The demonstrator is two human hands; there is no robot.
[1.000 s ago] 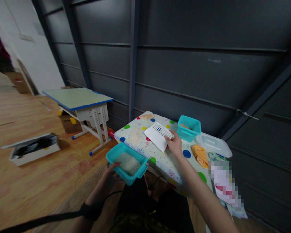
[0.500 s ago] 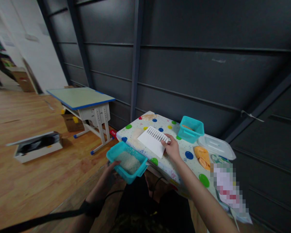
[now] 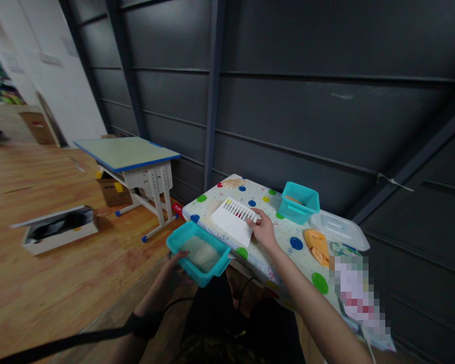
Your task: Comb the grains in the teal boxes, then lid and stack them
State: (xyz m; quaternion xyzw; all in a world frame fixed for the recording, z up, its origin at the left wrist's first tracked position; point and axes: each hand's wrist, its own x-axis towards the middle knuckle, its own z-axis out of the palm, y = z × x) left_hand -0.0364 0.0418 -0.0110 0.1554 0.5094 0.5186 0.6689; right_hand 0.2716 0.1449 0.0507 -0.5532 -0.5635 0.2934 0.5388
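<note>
My left hand [image 3: 176,268] grips the near left side of a teal plastic container [image 3: 222,266], holding it just off the table's front edge. White grains that look like rice [image 3: 201,253] lie inside it. My right hand [image 3: 263,228] is closed on the right end of a white slotted card [image 3: 231,225], thumb on top. The card lies low over the spotted tablecloth [image 3: 265,255], with its row of slots toward the wall. A patch of pale grains [image 3: 213,207] shows at the card's left edge, partly covered by it.
A second teal container [image 3: 299,202] with tan grains stands at the back right. Beside it are a clear lid [image 3: 341,230] and an orange cloth [image 3: 317,246]. Tan grains [image 3: 233,182] lie on the far left corner. A school desk [image 3: 129,153] and an open white box [image 3: 60,230] stand left.
My right hand has moved the card a little to the left, over more of the pale grains. The left hand and its container stay in place.
</note>
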